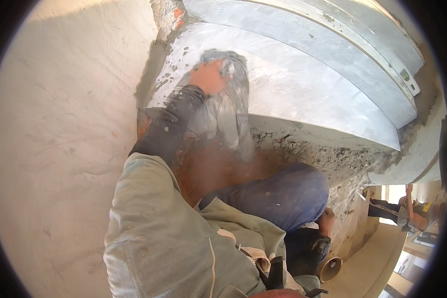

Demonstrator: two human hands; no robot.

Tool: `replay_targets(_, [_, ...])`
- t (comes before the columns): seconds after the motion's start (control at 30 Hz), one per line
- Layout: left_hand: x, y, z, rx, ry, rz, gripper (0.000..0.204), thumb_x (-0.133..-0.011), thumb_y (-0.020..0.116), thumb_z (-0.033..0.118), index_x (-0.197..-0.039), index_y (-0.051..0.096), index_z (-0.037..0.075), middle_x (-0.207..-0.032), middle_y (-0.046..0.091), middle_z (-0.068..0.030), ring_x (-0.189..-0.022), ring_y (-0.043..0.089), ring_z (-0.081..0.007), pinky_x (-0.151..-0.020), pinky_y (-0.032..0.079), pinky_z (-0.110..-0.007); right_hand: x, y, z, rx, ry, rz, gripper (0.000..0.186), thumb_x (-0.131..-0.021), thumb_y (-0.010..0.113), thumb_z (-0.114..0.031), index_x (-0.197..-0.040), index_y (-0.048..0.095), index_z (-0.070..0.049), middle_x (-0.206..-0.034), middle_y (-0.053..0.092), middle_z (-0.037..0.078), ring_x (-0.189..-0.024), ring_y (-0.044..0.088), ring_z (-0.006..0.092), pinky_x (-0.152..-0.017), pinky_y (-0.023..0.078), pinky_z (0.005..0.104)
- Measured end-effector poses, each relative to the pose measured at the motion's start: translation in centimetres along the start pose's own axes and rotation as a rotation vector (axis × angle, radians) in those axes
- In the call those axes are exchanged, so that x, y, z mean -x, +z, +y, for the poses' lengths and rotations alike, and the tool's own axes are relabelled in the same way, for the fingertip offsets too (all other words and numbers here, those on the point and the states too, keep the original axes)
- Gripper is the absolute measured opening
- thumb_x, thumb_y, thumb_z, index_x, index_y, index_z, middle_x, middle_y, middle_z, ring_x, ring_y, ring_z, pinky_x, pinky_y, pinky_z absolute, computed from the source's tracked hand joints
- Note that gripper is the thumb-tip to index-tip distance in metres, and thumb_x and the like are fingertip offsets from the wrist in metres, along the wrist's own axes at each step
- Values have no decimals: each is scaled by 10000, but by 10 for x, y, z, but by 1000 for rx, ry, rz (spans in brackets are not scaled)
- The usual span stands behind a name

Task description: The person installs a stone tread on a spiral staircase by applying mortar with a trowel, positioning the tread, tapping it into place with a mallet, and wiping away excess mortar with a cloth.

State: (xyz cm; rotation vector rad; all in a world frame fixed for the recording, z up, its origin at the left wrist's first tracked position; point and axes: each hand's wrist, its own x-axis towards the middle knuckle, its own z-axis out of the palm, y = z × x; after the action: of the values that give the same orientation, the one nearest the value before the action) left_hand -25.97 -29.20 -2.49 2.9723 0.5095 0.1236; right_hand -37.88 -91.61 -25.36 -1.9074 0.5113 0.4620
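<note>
My left hand point(209, 78) is closed on a crumpled grey rag point(227, 107), wet-looking and blurred. It presses the rag against the left part of a pale grey stone stair tread point(303, 84), and the rag's lower end hangs over the tread's front edge. Dark wet spots mark the tread beside the wall. My right hand point(326, 221) is low beside my bent knee point(293, 193), partly behind it, next to the rough mortar. Its fingers are mostly hidden, so I cannot tell whether they hold anything.
A long spirit level point(405, 75) lies along the higher step. Bare plaster wall point(59, 149) rises on the left. Rough mortar point(328, 149) shows under the tread. A round, tube-like container point(330, 269) is at the lower right. Another person point(417, 213) stands farther off at the right.
</note>
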Motion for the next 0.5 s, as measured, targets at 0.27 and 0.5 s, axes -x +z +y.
replay_targets(0.27, [-32,-21,-156,-69,-362,-46,652,-930,606,442,-1400,541,-5,-1356,606,-262,-1270,577,-418,-1089,453,-464,-32,-9,49,333,-258,129,300,-891,688,-205,-1001,719,72,-779,724,124,-666,685,170,-584,532,321])
replay_targets(0.5, [8,-55,-179,-223,-407,-311,472,-876,713,328,-1127,706,-72,-1185,677,-300,-1131,644,-453,-977,519,-469,4,6,-13,170,-53,53,304,-904,665,-195,-1021,709,82,-763,711,111,-640,672,160,-552,522,310])
